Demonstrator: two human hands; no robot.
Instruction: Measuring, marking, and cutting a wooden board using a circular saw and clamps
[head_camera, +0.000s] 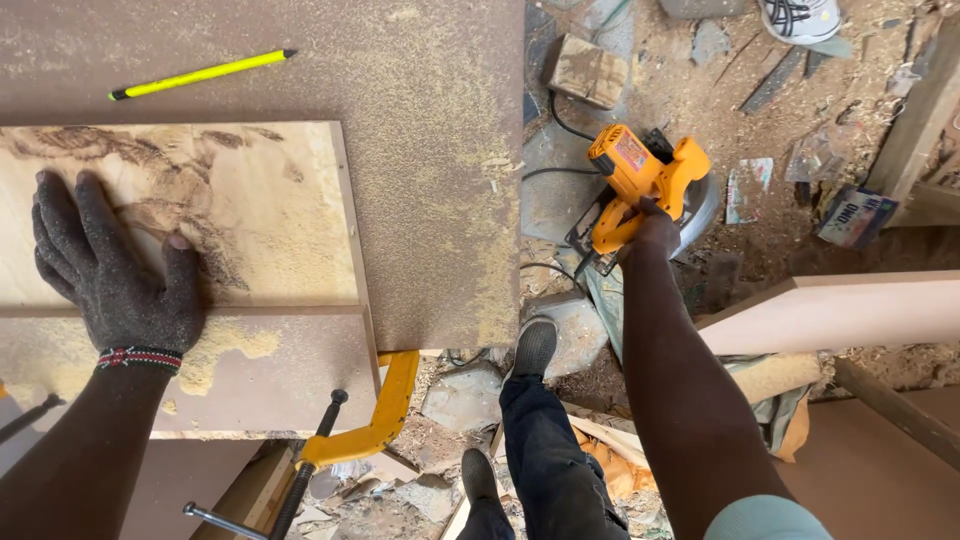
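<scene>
Circular saw: its body is bright orange-yellow plastic with a grey metal blade guard curving round the far side, and a black cord trails off from it across the littered ground. It hangs off the right edge of the workbench, above the floor rather than on any board, and your right hand is closed round its handle, arm stretched straight out to it. The blade itself is hidden behind the housing, so you cannot tell its state.

Your left hand wears a dark knitted glove, one fingertip bare, with a striped band at the wrist. It lies flat and spread, fingers open, pressing on the pale plywood panel, which shows dark swirling grain under a dusting of sawdust. That panel rests on a brown board that makes up the bench top, also coated in sawdust, thickest along its right edge.

A yellow clamp with a black screw handle grips the near edge of the bench, just below the panel. A yellow pencil lies on the brown board, well apart from your gloved hand. Your dark shoe stands on rubble between the bench and a pale plank to your right
</scene>
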